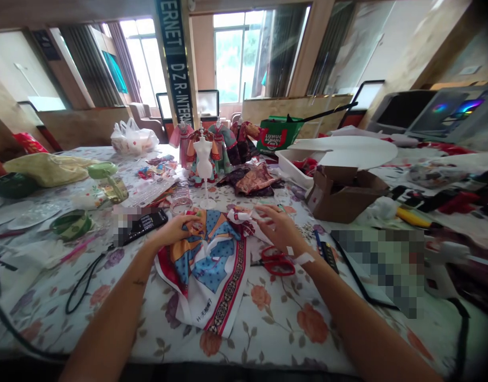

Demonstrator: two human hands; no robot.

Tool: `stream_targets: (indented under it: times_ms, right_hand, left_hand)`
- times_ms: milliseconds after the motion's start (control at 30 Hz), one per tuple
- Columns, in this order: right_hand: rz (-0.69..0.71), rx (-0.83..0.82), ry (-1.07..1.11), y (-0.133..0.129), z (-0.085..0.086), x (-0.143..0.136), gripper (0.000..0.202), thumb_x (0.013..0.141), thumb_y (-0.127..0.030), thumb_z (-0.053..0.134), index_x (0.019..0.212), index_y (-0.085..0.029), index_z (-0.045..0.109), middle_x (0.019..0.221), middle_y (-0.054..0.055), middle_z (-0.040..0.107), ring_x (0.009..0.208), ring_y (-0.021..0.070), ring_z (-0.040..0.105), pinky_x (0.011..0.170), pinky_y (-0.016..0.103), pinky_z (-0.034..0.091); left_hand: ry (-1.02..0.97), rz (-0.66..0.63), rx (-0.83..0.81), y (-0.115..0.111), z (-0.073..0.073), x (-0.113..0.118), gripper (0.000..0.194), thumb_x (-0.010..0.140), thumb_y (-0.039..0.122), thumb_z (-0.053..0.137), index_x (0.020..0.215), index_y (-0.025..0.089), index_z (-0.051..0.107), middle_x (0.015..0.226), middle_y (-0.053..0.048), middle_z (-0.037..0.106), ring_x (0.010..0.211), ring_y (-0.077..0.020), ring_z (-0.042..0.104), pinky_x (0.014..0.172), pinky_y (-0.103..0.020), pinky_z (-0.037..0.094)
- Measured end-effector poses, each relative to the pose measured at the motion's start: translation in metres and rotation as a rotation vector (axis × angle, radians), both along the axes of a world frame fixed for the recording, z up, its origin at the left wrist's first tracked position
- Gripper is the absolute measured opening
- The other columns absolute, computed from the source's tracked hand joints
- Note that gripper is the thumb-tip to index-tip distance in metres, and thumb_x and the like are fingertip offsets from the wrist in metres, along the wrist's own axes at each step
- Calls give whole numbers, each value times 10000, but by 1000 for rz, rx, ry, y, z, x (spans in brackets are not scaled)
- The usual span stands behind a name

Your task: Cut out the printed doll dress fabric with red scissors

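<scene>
A printed cloth [215, 254] in blue, orange and white, with a red and black patterned border, lies spread and wrinkled on the table. On its upper left part rests my left hand [176, 229], fingers stretched out over the fabric. My right hand [277, 225] hovers by the cloth's upper right, fingers apart and holding nothing visible. Between the hands, at the cloth's top edge, sits a crumpled white and red piece of fabric [239, 215]. Red-handled scissors [277, 261] lie under my right wrist, their blades partly hidden. A small white mannequin [204, 159] stands just beyond the cloth.
Behind the mannequin stand several small dressed mannequins [223, 140] and dark folded fabric [255, 179]. An open cardboard box [347, 193] is at right. A black phone-like item [146, 225] with a strap and a green-lidded jug [108, 183] are at left. Pens [327, 253] lie right.
</scene>
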State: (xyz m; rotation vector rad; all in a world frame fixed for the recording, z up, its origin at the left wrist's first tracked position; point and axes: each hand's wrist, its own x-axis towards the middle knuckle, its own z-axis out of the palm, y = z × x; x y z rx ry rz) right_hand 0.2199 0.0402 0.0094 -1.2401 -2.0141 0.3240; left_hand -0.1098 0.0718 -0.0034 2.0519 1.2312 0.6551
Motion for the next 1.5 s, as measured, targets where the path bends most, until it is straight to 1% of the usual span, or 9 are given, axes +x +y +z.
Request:
stream_targets:
  times_ms: [67, 133, 233, 367, 667, 833, 1167, 1300, 1500]
  right_hand:
    - [22, 27, -15, -17, 1, -2, 252, 877, -299, 504, 1046, -203, 665, 1075, 109, 637, 956, 241, 613, 863, 384, 481]
    - [218, 43, -78, -36, -2, -11, 251, 851, -369, 576, 1004, -205, 688, 1025, 100, 661, 967, 235, 595, 880, 364, 463]
    - [478, 5, -210, -56, -13, -32, 480, 695, -486, 727, 1086, -212, 669, 1078, 108, 641, 968, 254, 563, 852, 369, 460]
    - [630, -6, -240, -60, -20, -44, 174, 873, -239, 542, 844, -200, 709, 896, 59, 662, 820, 178, 556, 823, 321, 438]
    - [459, -184, -279, -42, 5, 6, 171, 749, -71, 598, 691, -197, 698, 880, 51, 665, 826, 171, 587, 772, 276, 451]
    - [453, -318, -266, -41, 17, 14, 116, 798, -247, 629, 743, -211, 725, 911, 46, 680, 819, 181, 614, 763, 273, 464]
    - [172, -218, -460, -29, 5, 24, 216, 795, -213, 583, 971, -176, 703, 987, 118, 659, 918, 257, 597, 820, 359, 456]
    - [280, -265, -452, -28, 6, 24, 202, 745, -217, 652, 938, -200, 709, 985, 85, 663, 930, 232, 590, 832, 320, 443]
    - [97, -411, -550, -31, 8, 38, 158, 750, -337, 647, 682, -195, 663, 649, 26, 643, 581, 164, 562, 523, 249, 361]
  left_hand:
    - [24, 42, 61, 0, -2, 4, 573, 620, 115, 580, 1190, 160, 622, 1128, -75, 650, 1016, -255, 586, 935, -368, 425]
    - [41, 71, 119, -1, -2, 9, 592, 631, 113, 569, 1220, 171, 600, 1137, -67, 637, 1025, -244, 578, 946, -356, 416]
    - [70, 117, 197, -3, 0, 15, 651, 649, 92, 524, 1294, 183, 534, 1057, -51, 649, 961, -225, 594, 923, -364, 433]
    - [118, 208, 296, -2, 3, 14, 660, 680, 85, 478, 1333, 178, 491, 1062, -68, 628, 993, -245, 564, 946, -405, 415]
    - [305, 293, 325, 1, -1, 5, 513, 683, 85, 478, 1168, 158, 628, 1054, -101, 581, 984, -238, 565, 880, -332, 450]
    - [428, 351, 296, -6, 4, 0, 338, 735, 140, 477, 975, 220, 701, 954, -70, 607, 862, -218, 602, 750, -289, 460]
    - [475, 463, 403, -19, 15, 5, 343, 744, 177, 529, 1065, 197, 648, 1155, -135, 554, 1017, -313, 548, 867, -415, 428]
    - [365, 375, 476, -20, 15, 22, 353, 759, 159, 545, 1099, 204, 628, 1269, -107, 516, 1193, -303, 441, 1020, -429, 331]
    - [162, 74, 421, -38, 14, 57, 203, 865, 277, 497, 912, 207, 682, 973, -46, 686, 923, -201, 614, 838, -296, 460]
